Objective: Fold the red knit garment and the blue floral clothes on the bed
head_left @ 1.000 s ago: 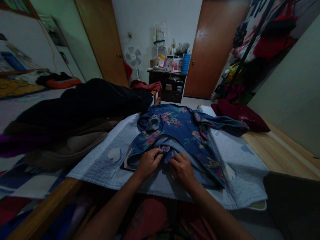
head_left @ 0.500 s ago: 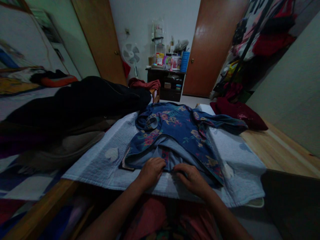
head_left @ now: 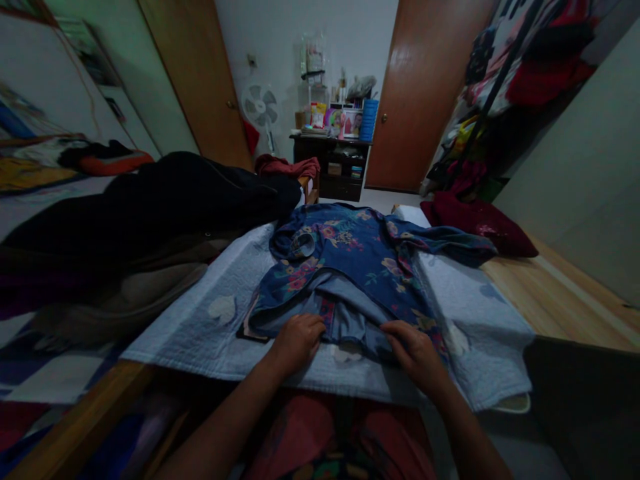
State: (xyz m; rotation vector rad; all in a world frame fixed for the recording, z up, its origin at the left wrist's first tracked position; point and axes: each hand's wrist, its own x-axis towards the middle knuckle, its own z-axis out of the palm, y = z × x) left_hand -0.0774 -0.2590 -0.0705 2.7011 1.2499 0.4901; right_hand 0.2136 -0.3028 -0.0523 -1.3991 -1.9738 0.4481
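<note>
A blue floral denim shirt [head_left: 350,247] lies spread on a pale blue quilted cloth [head_left: 225,340], its hem toward me and its lighter inside showing along the near edge. My left hand [head_left: 299,340] is closed on the near hem, left of the red-patterned strip inside the shirt. At the right part of the hem, my right hand [head_left: 413,347] pinches the fabric between thumb and fingers. One sleeve reaches out to the right; the other is folded in, its cuff opening facing me.
Dark clothes [head_left: 165,200] are heaped on the left. A maroon pillow [head_left: 480,223] lies at the far right on a wooden surface [head_left: 565,293]. Beyond stand a fan [head_left: 261,107], a dark cabinet [head_left: 327,167] and a brown door [head_left: 425,100]. Garments hang at the upper right.
My right hand has moved right along the hem, away from my left hand. My left hand has shifted slightly left. The shirt's inside shows more between them.
</note>
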